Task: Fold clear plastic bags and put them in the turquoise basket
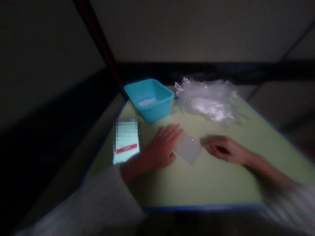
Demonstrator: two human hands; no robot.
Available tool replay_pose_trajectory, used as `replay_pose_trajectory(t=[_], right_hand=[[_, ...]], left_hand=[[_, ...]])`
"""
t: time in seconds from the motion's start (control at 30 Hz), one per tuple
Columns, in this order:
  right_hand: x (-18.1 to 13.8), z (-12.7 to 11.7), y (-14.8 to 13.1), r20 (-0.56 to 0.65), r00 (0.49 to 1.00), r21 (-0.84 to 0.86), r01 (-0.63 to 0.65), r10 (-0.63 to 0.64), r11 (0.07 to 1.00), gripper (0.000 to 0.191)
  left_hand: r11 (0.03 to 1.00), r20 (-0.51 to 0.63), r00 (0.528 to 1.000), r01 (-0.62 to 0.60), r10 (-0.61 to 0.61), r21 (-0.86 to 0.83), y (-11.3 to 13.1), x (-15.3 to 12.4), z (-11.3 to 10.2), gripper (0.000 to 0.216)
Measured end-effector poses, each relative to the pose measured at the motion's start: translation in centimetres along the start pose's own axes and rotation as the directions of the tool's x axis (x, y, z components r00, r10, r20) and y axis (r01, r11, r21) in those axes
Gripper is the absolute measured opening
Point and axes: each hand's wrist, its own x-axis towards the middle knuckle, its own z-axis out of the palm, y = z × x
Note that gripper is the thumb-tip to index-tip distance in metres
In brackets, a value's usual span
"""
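Observation:
A small clear plastic bag (189, 149) lies flat on the table between my two hands. My left hand (163, 147) rests palm down at its left edge, fingers stretched out and touching or overlapping the plastic. On the other side, my right hand (222, 149) is curled, with thumb and fingers drawn together close to the bag's right corner. Blur hides whether those fingertips pinch the plastic or anything else.
A blue plastic basket (157, 111) with something whitish inside stands at the back left. To its right lies a heap of clear plastic bags (209, 98). A lit phone screen (126, 141) is left of my left hand. The greenish table (197, 190) has a blue edge.

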Motion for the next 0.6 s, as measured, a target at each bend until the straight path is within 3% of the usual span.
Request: replay_pose_trajectory(t=[0.13,0.27,0.4,0.53,0.6], right_hand=[[0.0,0.0,-0.4,0.038,0.999,0.022,0.016,-0.016,1.0,0.021],[0.2,0.1,-1.2,0.058,0.995,0.033,0.086,-0.087,0.996,0.019],[0.3,0.2,-1.7,0.026,0.987,0.002,0.16,-0.16,0.987,0.017],[0.3,0.1,-1.8,-0.018,0.955,-0.171,0.289,-0.296,0.942,0.018],[0.3,0.0,-2.0,-0.032,0.935,-0.243,0.336,-0.353,0.91,0.017]], left_hand=[[0.998,-0.107,0.994,0.031,-0.024,0.059,-0.5,0.3,0.7,0.072],[0.986,-0.189,0.975,0.136,-0.117,0.091,-0.6,0.9,1.1,0.055],[0.983,-0.295,0.943,0.177,-0.153,0.058,-1.0,1.3,1.4,0.046],[0.998,-0.426,0.903,0.063,-0.054,0.009,-0.7,1.1,1.4,0.044],[0.999,-0.432,0.901,-0.044,0.044,0.009,0.1,0.9,1.1,0.042]])
